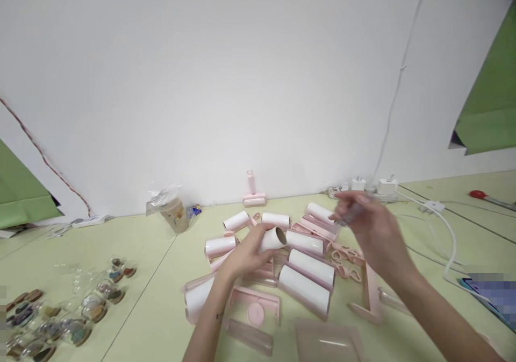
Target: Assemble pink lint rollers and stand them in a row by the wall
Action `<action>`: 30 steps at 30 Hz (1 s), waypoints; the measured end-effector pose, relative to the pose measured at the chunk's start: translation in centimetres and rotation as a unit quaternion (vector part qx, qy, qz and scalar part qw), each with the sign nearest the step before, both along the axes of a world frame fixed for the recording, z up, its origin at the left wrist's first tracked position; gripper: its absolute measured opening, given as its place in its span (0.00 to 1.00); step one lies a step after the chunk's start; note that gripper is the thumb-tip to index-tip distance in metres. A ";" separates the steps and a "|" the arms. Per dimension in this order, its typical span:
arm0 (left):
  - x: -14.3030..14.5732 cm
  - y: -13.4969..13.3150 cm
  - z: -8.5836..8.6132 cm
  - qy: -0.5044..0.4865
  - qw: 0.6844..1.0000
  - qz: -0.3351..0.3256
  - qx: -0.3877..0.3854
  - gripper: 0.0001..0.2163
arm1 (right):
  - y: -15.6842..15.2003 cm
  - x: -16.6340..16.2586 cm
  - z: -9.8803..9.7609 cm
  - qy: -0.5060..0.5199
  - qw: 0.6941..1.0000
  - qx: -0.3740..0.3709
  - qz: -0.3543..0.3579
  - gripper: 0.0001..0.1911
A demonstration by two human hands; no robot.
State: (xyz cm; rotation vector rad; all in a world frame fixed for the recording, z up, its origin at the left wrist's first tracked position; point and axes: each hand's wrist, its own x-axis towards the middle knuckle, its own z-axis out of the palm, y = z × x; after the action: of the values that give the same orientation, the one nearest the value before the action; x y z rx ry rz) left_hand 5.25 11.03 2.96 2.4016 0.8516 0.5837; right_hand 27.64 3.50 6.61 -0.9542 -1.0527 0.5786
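Observation:
My left hand (pixel 246 252) grips a white lint-roller refill roll (pixel 273 239), its hollow end turned to the right. My right hand (pixel 368 227) hovers to the right, blurred, pinching a small greyish piece (pixel 347 217) between the fingers. Under both hands lies a heap of several white rolls (pixel 306 268), pink roller holders (pixel 255 303) and pink handles (pixel 345 257) on the pale green table (pixel 153 297).
A bagged paper cup (pixel 174 212) stands at the back left. Small clear domes with brown items (pixel 80 311) lie at the left. An assembled pink roller (pixel 253 192) stands by the wall. Chargers (pixel 381 185) and white cables (pixel 443 227) run along the right. Clear pink covers (pixel 328 340) lie near me.

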 end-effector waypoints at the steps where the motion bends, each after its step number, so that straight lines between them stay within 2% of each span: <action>1: -0.4 0.3 -0.4 0.034 0.999 0.010 0.019 0.20 | -1.0 0.6 0.3 -0.045 0.999 0.002 -0.003 0.12; 3: -1.1 0.8 -1.5 0.086 0.995 0.033 0.036 0.20 | -3.0 1.2 -0.1 -0.216 0.976 -0.014 0.035 0.11; 4: -1.4 0.8 -2.1 0.097 0.994 0.045 0.035 0.21 | -4.0 1.1 -0.9 -0.322 0.944 -0.024 0.071 0.10; 6: -2.0 0.1 -2.6 0.103 0.991 0.073 0.037 0.27 | -5.9 0.6 -3.1 -0.507 0.852 -0.024 0.130 0.06; 7: -2.5 -0.7 -2.6 0.100 0.990 0.090 0.042 0.30 | -6.8 0.2 -4.4 -0.572 0.808 -0.020 0.141 0.05; 9: -3.7 -3.1 -2.3 0.086 0.988 0.117 0.046 0.30 | -8.2 -0.3 -6.7 -0.639 0.757 -0.018 0.135 0.05; 12: -6.0 -7.6 -2.5 0.087 0.989 0.116 -0.002 0.11 | -9.2 -0.3 -8.3 -0.648 0.746 -0.028 0.149 0.03; 14: -7.3 -10.1 -3.7 0.096 0.986 0.127 -0.039 0.08 | -8.5 -0.4 -8.0 -0.643 0.751 -0.039 0.146 0.06; 16: -8.1 -11.7 -5.8 0.107 0.982 0.133 -0.078 0.13 | -6.7 -1.2 -6.9 -0.653 0.746 -0.052 0.119 0.09; 19: -8.3 -12.5 -8.7 0.149 0.969 0.171 -0.098 0.30 | -2.6 -4.1 -5.4 -0.687 0.717 -0.079 0.087 0.09; 21: -8.0 -12.4 -9.5 0.157 0.962 0.208 -0.080 0.29 | 0.2 -6.7 -5.1 -0.694 0.709 -0.092 0.084 0.08; 25: -7.3 -11.9 -8.7 0.133 0.965 0.222 -0.038 0.20 | 4.2 -10.5 -6.4 -0.703 0.695 -0.128 0.084 0.15; 28: -6.3 -11.3 -7.8 0.133 0.959 0.249 -0.001 0.11 | 5.3 -11.3 -7.2 -0.702 0.690 -0.155 0.086 0.15; 30: -5.5 -10.8 -7.4 0.151 0.950 0.271 0.020 0.10 | 5.6 -10.8 -7.0 -0.695 0.694 -0.162 0.091 0.14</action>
State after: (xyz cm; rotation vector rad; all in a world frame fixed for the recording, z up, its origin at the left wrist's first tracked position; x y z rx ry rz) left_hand -0.23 0.27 -4.42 2.3190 1.6751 0.4304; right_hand 16.80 9.13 -0.35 -1.6648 -2.4838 0.0713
